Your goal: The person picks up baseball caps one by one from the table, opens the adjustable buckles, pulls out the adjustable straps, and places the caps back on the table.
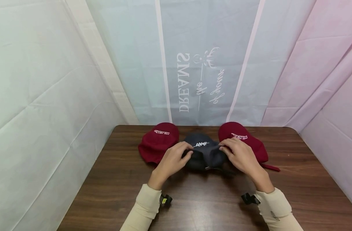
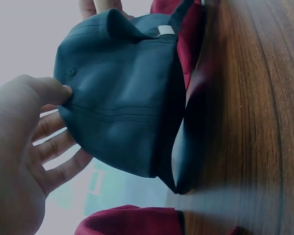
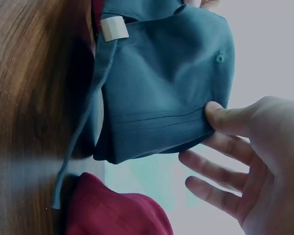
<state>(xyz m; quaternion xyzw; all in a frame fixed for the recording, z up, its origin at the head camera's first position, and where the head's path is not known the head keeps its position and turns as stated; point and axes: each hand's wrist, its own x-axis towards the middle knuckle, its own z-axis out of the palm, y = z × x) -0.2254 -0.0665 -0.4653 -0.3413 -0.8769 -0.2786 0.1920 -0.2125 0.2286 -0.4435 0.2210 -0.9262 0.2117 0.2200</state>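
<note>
Where the cream cloth sleeves [image 1: 142, 208] end above the dark brown wood-grain table [image 1: 199, 200], small black devices [image 1: 165, 200] sit at both wrists. Left hand [image 1: 174, 157] pinches one side of a dark blue-grey cloth cap [image 1: 202, 138], thumb on the outer face, fingers behind. Right hand [image 1: 242, 154] pinches the opposite side with thumb and forefinger, other fingers spread apart. Cap is on the far part of the table, back opening toward the person, white script on the crown; whether its lower edge touches the wood, cannot tell. White buckle [image 3: 114, 28] shows at its back, a thin fabric strap [image 3: 83, 117] trailing down. Dark red cloth cap with white COLORADO lettering [image 1: 160, 147] lies just left; matching dark red cap [image 1: 255, 146] lies right, partly behind the right hand. Beyond: pale blue-grey cloth backdrop [image 1: 135, 61], white stripes, mirrored DREAMS lettering.
</note>
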